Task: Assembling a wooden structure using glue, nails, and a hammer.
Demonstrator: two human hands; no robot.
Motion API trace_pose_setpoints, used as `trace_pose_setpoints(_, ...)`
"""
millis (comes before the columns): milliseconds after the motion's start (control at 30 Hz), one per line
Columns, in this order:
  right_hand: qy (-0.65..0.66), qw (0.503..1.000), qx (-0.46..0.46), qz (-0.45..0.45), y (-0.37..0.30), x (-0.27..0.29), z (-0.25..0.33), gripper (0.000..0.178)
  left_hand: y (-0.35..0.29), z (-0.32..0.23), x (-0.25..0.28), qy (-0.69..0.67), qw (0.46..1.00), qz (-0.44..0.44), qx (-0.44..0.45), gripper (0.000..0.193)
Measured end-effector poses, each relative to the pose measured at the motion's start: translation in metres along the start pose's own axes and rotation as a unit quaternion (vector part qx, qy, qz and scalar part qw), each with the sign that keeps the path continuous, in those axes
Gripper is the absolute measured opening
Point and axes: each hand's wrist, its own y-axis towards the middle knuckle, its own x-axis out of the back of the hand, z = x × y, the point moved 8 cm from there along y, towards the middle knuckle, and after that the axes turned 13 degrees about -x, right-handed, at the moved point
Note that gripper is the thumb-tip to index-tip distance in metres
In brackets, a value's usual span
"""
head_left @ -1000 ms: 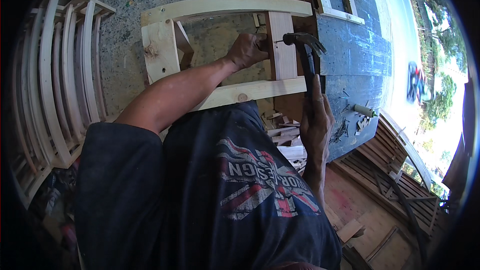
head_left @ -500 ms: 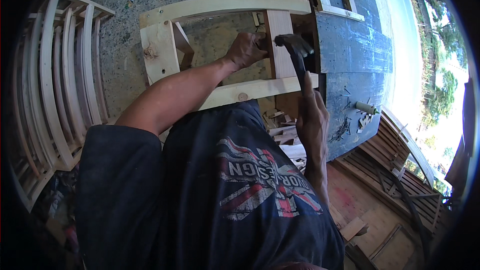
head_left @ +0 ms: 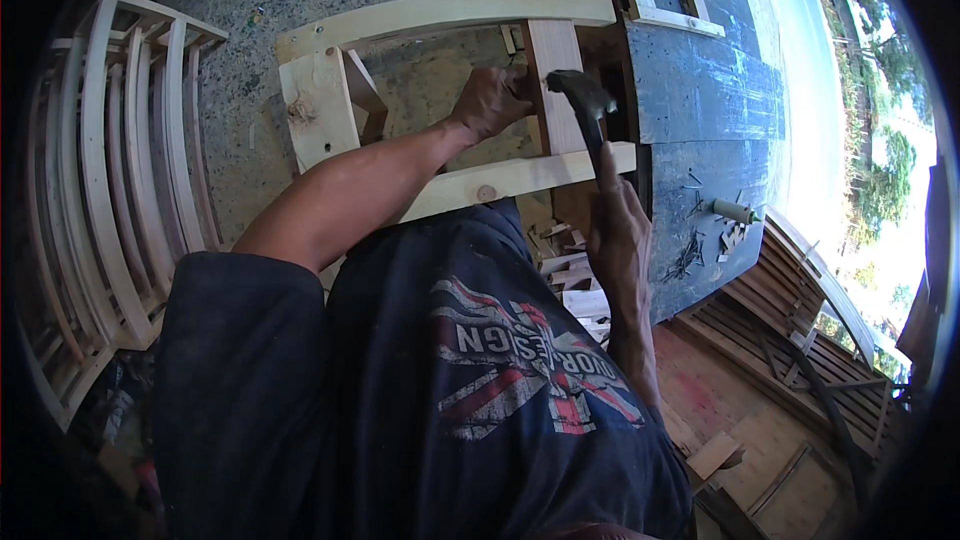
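A pale wooden frame point(head_left: 440, 15) stands before me, with two long rails and a wide end board point(head_left: 318, 105) at its left. Across its right part runs a flat wooden crosspiece point(head_left: 556, 48). My left hand point(head_left: 492, 103) is closed at the crosspiece's left edge, its fingertips partly hidden against the wood. The claw hammer point(head_left: 585, 95) has a dark metal head, which hangs over the crosspiece. Wrapped round its handle is my right hand point(head_left: 620, 230), just below the frame's near rail point(head_left: 500, 180). Whether the hammer touches the wood I cannot tell.
To the right, a dark worktop point(head_left: 710, 180) bears loose nails point(head_left: 688, 258), a small bottle point(head_left: 735, 211) and a smaller wooden frame point(head_left: 680, 17). Slatted wooden frames point(head_left: 125, 180) stand at the left. Wood offcuts point(head_left: 580, 280) lie below the near rail.
The hammer's head has turned slightly, and my right hand has shifted a little to the left. My left hand keeps its place at the crosspiece.
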Motion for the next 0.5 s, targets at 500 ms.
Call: trace_pose_setpoints(500,0.095,0.989,0.009,-0.113,-0.011,0.016,0.001,0.064,0.006,-0.01,0.007,0.071,0.997,0.002,-0.03,0.029)
